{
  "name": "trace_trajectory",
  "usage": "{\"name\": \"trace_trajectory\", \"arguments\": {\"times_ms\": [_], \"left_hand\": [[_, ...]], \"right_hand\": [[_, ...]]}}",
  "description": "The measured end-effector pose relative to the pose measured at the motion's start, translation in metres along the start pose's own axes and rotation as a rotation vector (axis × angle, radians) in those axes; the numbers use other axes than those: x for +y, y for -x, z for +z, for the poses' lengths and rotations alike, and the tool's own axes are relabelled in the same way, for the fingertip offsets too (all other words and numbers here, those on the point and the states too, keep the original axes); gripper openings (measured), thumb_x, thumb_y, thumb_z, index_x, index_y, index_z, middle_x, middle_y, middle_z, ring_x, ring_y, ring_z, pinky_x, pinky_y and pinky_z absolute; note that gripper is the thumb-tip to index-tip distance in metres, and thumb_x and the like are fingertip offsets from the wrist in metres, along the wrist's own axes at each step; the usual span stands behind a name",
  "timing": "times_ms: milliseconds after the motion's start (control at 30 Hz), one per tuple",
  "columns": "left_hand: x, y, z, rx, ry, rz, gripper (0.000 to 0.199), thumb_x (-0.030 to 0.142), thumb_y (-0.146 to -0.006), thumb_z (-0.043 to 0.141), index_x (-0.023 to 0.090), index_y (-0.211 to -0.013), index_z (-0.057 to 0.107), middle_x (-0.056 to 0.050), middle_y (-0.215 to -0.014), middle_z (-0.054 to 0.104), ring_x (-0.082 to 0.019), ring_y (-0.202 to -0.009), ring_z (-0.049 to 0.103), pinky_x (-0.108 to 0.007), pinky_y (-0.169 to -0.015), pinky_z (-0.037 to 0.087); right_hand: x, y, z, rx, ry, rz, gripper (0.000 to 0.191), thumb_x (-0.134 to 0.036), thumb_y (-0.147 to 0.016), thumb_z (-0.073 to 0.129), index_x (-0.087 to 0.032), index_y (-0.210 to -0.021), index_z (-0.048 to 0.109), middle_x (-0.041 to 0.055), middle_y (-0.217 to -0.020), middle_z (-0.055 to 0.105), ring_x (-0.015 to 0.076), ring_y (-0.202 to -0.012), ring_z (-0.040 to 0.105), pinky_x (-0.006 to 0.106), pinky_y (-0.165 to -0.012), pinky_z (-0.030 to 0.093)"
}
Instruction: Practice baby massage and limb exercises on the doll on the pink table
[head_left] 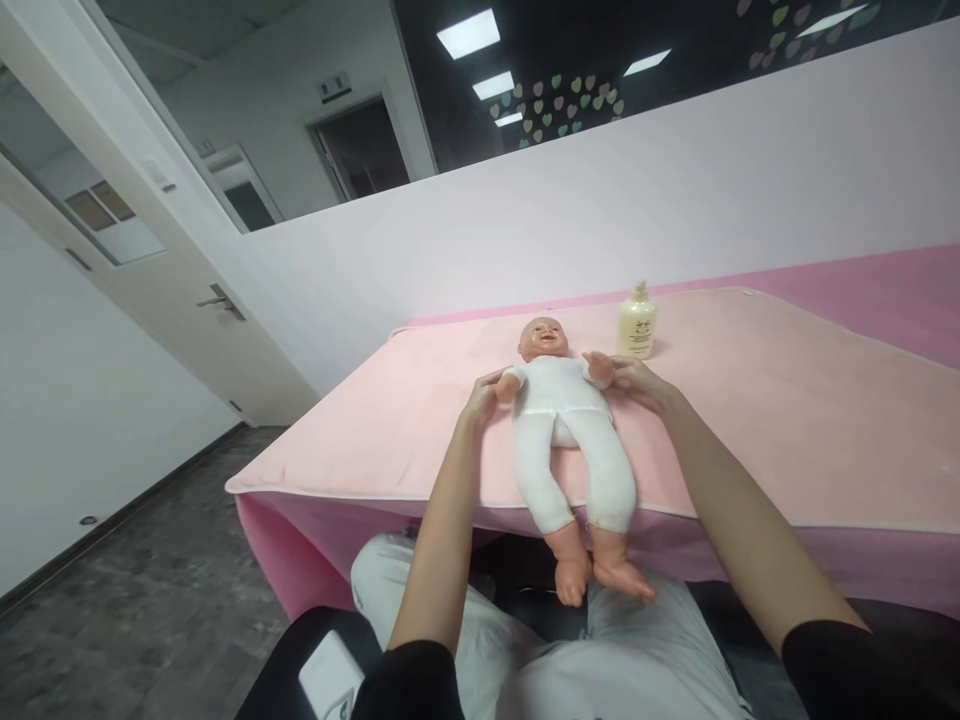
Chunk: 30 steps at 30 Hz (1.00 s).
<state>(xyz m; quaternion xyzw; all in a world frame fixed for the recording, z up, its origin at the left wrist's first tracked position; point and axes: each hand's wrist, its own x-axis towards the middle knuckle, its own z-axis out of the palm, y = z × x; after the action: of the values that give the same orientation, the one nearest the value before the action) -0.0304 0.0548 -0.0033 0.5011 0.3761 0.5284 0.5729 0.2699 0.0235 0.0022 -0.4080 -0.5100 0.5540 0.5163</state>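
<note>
A baby doll [562,400] with a white cloth body lies face up on the pink padded cover, its head toward the wall and its feet hanging past the table's front edge. My left hand [482,396] is closed at the doll's hand on the left of the view. On the other side, my right hand [636,380] has its fingers closed around the doll's other hand, which is raised a little. Behind my right hand stands a pale yellow pump bottle [637,325], upright and not touched.
The pink cover [787,420] spreads over the table up to the white wall [675,200]. A white phone-like object [330,675] lies by my left leg. At the far left is a door [187,280] above a grey floor.
</note>
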Motion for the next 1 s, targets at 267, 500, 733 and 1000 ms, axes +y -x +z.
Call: {"name": "trace_trajectory", "arguments": {"times_ms": [267,500,733,1000], "left_hand": [[-0.008,-0.010,0.001,0.055,-0.027,-0.029,0.036,0.041,-0.058,0.080,0.011,-0.074,0.066,-0.005,-0.070,0.066,-0.012,-0.062,0.058,-0.026,-0.061,0.044],[-0.022,-0.023,0.003,0.253,-0.228,-0.005,0.040,0.047,-0.061,0.078,0.013,-0.058,0.057,0.001,-0.048,0.051,-0.008,-0.047,0.047,-0.023,-0.049,0.036],[-0.008,-0.008,0.003,0.011,-0.014,-0.016,0.041,0.031,-0.053,0.081,0.015,-0.088,0.069,-0.004,-0.078,0.069,-0.012,-0.066,0.060,-0.024,-0.062,0.045],[-0.009,-0.008,0.001,0.077,0.046,-0.007,0.011,0.005,-0.053,0.063,0.014,-0.058,0.063,-0.006,-0.087,0.071,-0.019,-0.086,0.065,-0.035,-0.091,0.047]], "right_hand": [[0.017,-0.018,0.003,0.203,0.092,0.005,0.017,-0.028,-0.072,0.071,-0.013,-0.078,0.068,0.0080,-0.079,0.070,0.0161,-0.070,0.063,0.024,-0.062,0.050],[0.020,-0.018,0.016,0.404,0.381,-0.057,0.020,-0.032,-0.073,0.072,-0.014,-0.068,0.065,0.0019,-0.064,0.064,0.0120,-0.060,0.056,0.020,-0.053,0.042],[0.010,-0.004,0.001,0.032,-0.088,-0.006,0.036,-0.016,-0.054,0.078,-0.016,-0.090,0.071,0.0056,-0.088,0.072,0.0186,-0.079,0.066,0.030,-0.075,0.055],[0.015,-0.003,0.004,0.202,0.078,-0.017,0.012,-0.007,-0.053,0.059,-0.018,-0.051,0.063,0.0029,-0.079,0.070,0.0142,-0.073,0.063,0.026,-0.074,0.052]]}}
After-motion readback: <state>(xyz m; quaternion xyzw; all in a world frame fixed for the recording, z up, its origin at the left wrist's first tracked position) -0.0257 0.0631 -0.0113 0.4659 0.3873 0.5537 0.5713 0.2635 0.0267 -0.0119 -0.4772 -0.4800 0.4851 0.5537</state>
